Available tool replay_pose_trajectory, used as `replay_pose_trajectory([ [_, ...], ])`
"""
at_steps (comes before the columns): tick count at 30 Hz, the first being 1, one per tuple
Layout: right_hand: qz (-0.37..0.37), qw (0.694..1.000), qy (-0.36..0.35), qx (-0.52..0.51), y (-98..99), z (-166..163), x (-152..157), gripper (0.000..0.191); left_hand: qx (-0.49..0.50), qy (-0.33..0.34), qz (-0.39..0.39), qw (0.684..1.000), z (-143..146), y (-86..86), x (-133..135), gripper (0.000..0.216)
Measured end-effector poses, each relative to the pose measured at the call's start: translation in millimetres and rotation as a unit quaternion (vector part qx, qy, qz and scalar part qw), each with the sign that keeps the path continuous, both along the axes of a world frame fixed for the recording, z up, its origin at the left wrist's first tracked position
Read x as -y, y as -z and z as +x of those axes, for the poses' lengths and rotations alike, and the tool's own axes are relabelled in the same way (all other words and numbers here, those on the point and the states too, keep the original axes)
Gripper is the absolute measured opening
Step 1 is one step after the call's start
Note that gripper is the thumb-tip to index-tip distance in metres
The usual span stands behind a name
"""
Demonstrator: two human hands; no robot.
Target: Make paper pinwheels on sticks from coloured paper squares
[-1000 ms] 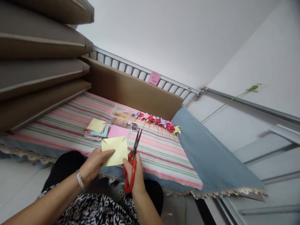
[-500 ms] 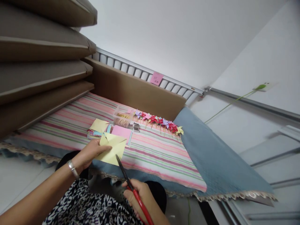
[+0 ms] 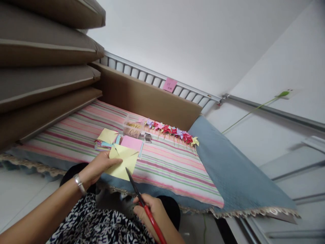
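My left hand pinches a square of pale yellow paper by its left side, thumb on top. Slits run inward from the paper's corners. In my right hand is a pair of scissors with red handles and dark blades. The blade tips lie at the paper's lower right part, close to its middle. Just beyond the paper are a stack of coloured paper squares with yellow on top and a pile of pink squares.
A clear plastic box holds thin sticks. Small dark metal clips sit beside it. A row of paper pinwheels on sticks lies along the striped cloth. Brown cushions are stacked at left, and a cardboard panel stands behind.
The yellow paper and my left hand have shifted very slightly to the right. The scissors stay at almost the same place on the paper.
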State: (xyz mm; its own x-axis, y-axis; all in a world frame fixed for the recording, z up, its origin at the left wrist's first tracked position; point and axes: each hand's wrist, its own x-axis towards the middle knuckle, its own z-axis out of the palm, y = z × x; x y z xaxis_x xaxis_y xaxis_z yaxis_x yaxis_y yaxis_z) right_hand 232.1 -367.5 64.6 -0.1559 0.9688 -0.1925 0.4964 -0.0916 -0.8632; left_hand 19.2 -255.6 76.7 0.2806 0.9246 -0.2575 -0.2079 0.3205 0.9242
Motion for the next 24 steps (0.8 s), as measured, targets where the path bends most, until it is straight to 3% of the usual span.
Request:
replay_pose_trajectory([
  [24, 0.013, 1.000, 0.003, 0.010, 5.6, -0.5, 0.0, 0.013, 0.014, -0.010, -0.007, 1.000, 5.2, -2.1, 3.2, 0.041],
])
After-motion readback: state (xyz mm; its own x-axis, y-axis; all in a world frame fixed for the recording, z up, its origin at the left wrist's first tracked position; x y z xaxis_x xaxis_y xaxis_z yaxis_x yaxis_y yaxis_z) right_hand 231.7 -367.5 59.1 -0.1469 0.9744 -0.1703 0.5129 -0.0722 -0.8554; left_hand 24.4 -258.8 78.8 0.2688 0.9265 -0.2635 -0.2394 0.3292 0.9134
